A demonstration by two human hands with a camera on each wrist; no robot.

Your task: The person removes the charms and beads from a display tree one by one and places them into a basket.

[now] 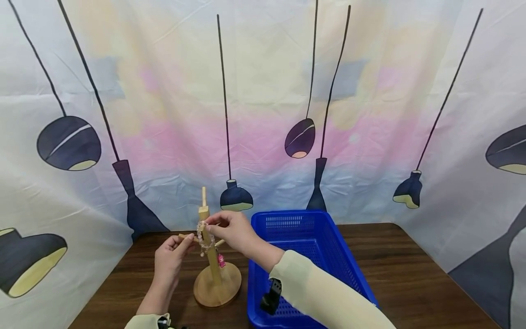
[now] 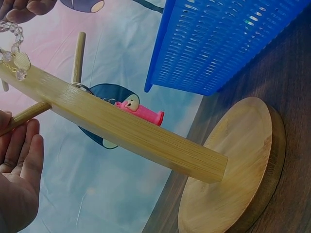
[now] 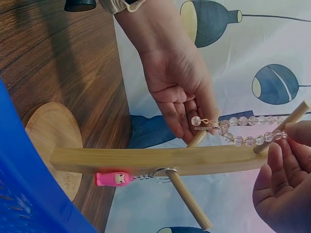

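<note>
A bracelet of clear pinkish beads (image 1: 204, 238) hangs against the post of a wooden rack (image 1: 214, 262) with side pegs. My right hand (image 1: 235, 232) pinches the bracelet's upper end between thumb and fingers, close to an upper peg (image 3: 297, 116). Beads and a small charm dangle below, as the right wrist view shows. On the left side, my left hand (image 1: 169, 257) holds the end of a lower peg (image 2: 30, 115) with thumb and fingertips. A pink figure keychain (image 3: 114, 178) hangs by its ring from another peg (image 3: 190, 201).
A blue perforated plastic basket (image 1: 251, 292) stands right of the rack, under my right forearm. The rack's round base (image 1: 218, 294) sits on a dark wood-grain table (image 1: 404, 269). Behind hangs a cloth backdrop (image 1: 263, 91) printed with lamps.
</note>
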